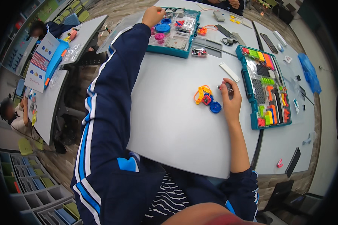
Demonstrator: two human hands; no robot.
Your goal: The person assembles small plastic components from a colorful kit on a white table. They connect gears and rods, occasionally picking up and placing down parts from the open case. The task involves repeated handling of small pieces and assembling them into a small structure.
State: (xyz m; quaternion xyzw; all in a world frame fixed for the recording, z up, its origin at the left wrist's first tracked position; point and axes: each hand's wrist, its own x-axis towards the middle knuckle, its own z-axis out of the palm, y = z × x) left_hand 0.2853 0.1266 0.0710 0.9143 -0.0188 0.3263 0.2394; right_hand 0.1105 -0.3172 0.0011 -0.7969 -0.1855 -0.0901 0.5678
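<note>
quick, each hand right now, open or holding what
Left hand: fingers curled over the left case; can't tell whether it holds anything.
Right hand: closed, holding a small dark part.

- Left arm (118,90): sleeved to the wrist, reaching almost straight out from 7 o'clock.
- Left hand (153,15): just short of 12 o'clock, back upward, fingers (161,12) bent and pointing toward 3 o'clock; how tightly they close is unclear.
- Right forearm (238,146): bare, rising from 5 o'clock, wrist nearly straight.
- Right hand (232,98): between 2 and 3 o'clock, fingers curled toward the thumb (224,92) in a grip.
</note>
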